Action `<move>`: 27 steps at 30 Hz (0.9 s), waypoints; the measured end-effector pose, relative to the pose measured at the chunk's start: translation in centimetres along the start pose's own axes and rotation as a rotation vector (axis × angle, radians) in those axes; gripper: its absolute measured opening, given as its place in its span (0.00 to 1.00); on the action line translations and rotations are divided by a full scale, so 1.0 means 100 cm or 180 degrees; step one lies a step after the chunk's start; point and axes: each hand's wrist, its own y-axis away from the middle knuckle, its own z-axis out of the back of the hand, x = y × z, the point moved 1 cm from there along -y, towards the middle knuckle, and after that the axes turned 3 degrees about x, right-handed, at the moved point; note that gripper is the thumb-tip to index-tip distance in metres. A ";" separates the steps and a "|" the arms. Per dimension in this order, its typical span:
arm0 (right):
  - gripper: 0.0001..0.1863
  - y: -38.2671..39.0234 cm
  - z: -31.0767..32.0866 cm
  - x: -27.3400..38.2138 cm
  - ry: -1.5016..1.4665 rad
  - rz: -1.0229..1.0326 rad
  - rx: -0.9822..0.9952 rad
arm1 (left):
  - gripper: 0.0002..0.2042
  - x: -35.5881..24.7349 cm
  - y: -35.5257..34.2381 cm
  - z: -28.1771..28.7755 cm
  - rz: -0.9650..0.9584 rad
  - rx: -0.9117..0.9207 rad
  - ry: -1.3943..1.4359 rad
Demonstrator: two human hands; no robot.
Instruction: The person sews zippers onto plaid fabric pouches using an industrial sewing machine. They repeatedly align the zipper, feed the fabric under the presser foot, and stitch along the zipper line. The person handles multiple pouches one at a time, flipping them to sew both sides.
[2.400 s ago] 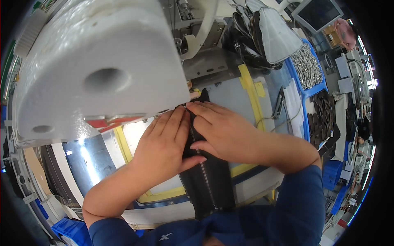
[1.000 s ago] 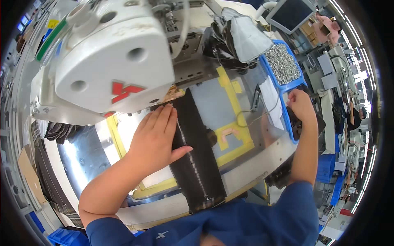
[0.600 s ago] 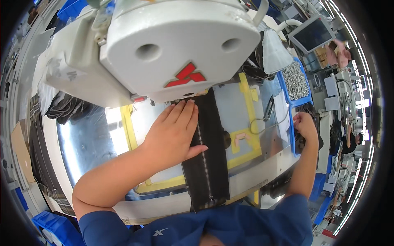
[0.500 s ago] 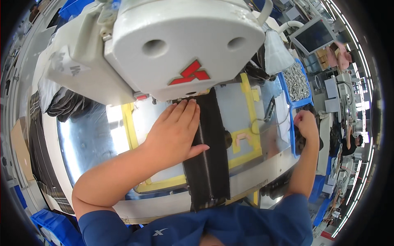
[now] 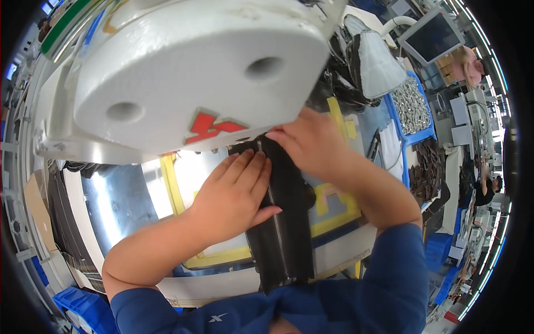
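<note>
A black fabric strip [image 5: 292, 234] with a metal zipper [image 5: 276, 220] down its middle lies lengthwise across the table toward me. My left hand [image 5: 236, 186] is flat on the strip's left side, fingers stretched toward the sewing machine and thumb across the zipper. At the strip's far end, close under the machine head, my right hand [image 5: 311, 142] has its thumb and fingers drawn together in a pinch beside the zipper. What sits between those fingertips, if anything, is hidden. The white sewing machine head [image 5: 194, 72] with a red emblem hangs over the far end and covers the needle area.
A blue tray [image 5: 428, 132] at the right holds silver metal pieces, with small brown pieces [image 5: 425, 170] in a nearer compartment. Dark snips [image 5: 373, 145] lie left of it. Yellow tape [image 5: 169, 183] marks the table. Dark cloth [image 5: 69, 217] hangs at the left.
My right hand has moved left from the tray of brown pieces to the strip's far end. My left hand stays on the strip. The view has shifted, bringing the machine head closer.
</note>
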 end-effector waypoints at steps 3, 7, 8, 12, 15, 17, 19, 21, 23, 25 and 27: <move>0.15 0.012 -0.010 -0.003 0.0466 0.0446 0.0032 | 0.39 0.000 -0.003 0.000 0.0002 -0.0033 0.0031; 0.18 0.012 -0.008 0.003 0.0776 0.0895 -0.0028 | 0.35 -0.001 -0.001 0.002 -0.0104 -0.0069 0.0027; 0.18 0.012 -0.008 0.005 0.0812 0.0998 -0.0062 | 0.34 -0.002 0.000 0.001 -0.0163 -0.0097 0.0014; 0.16 0.012 -0.010 0.008 0.0945 0.1097 -0.0043 | 0.30 -0.003 0.000 -0.002 -0.0297 -0.0203 0.0077; 0.15 0.012 -0.011 0.007 0.0933 0.1129 -0.0020 | 0.29 -0.003 0.000 -0.002 -0.0294 -0.0247 0.0138; 0.13 0.014 -0.012 0.007 0.0983 0.1115 0.0081 | 0.29 -0.002 0.000 -0.001 -0.0310 -0.0268 0.0158; 0.12 0.013 -0.013 0.008 0.0936 0.1093 0.0113 | 0.28 -0.002 0.001 -0.002 -0.0348 -0.0309 0.0153; 0.10 0.014 -0.014 0.008 0.0778 0.0958 0.0218 | 0.26 -0.003 0.001 -0.005 -0.0417 -0.0386 0.0132; 0.09 0.017 -0.016 0.004 0.0506 0.0712 0.0393 | 0.25 -0.004 0.002 -0.006 -0.0490 -0.0427 0.0102; 0.09 0.015 -0.013 0.004 0.0331 0.0564 0.0446 | 0.25 -0.004 0.002 -0.006 -0.0516 -0.0448 0.0100; 0.10 0.014 -0.012 0.004 0.0251 0.0501 0.0476 | 0.24 -0.004 0.002 -0.005 -0.0511 -0.0458 0.0132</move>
